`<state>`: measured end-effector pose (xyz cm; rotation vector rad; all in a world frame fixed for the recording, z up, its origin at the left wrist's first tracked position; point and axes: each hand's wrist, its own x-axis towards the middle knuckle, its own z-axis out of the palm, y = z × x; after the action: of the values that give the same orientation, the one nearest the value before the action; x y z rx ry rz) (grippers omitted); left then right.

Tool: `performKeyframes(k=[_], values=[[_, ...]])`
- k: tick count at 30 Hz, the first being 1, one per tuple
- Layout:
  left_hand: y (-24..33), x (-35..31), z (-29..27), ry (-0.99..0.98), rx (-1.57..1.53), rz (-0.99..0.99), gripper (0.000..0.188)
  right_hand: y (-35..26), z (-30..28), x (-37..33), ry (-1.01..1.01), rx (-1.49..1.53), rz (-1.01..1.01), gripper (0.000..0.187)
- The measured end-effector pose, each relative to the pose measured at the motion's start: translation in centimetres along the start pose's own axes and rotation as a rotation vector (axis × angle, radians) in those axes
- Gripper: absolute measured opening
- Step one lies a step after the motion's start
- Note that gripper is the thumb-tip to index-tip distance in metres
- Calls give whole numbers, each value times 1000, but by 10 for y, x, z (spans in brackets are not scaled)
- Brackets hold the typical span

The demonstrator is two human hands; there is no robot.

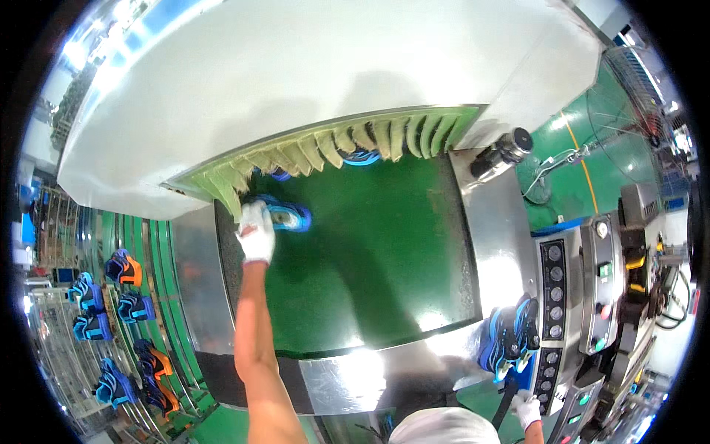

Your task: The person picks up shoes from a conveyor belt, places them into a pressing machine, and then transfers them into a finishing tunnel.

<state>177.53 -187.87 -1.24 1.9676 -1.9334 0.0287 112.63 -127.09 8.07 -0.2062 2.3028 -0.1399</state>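
My left hand (256,231), in a white glove, reaches over the green belt (370,259) to its left side. Its fingers are closed on the near end of a blue shoe (290,216), which lies at the mouth of the machine. Further in, another blue shoe (361,157) shows partly under the yellow-green curtain strips (333,144). My right hand (526,409), also white-gloved, is low at the right, beside a black strap-like piece (506,403). Its fingers are too small to make out. Above it, a pair of dark blue shoes (510,334) stands at the metal table's corner.
A white machine hood (310,66) spans the far side. Racks (159,296) at the left carry several blue, black and orange shoes (124,268). A motor (503,154) sticks out at the belt's right corner. Control panels with dials (555,292) line the right, with a fan (629,111) beyond.
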Motion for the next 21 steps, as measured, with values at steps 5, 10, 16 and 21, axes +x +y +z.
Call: performKeyframes(k=[5, 10, 16, 21], values=[[93, -123, -42, -153, -271, 21, 20, -56, 22, -37, 193, 143, -609, 48], [277, -231, -110, -486, -639, 347, 22, -187, 16, -146, -150, 84, -825, 71], [491, -302, -193, -668, -959, 783, 27, -159, -9, -122, 95, 181, -974, 52], [634, -327, -269, -773, -1093, 1324, 63, -62, -131, -156, -48, 462, -373, 52]])
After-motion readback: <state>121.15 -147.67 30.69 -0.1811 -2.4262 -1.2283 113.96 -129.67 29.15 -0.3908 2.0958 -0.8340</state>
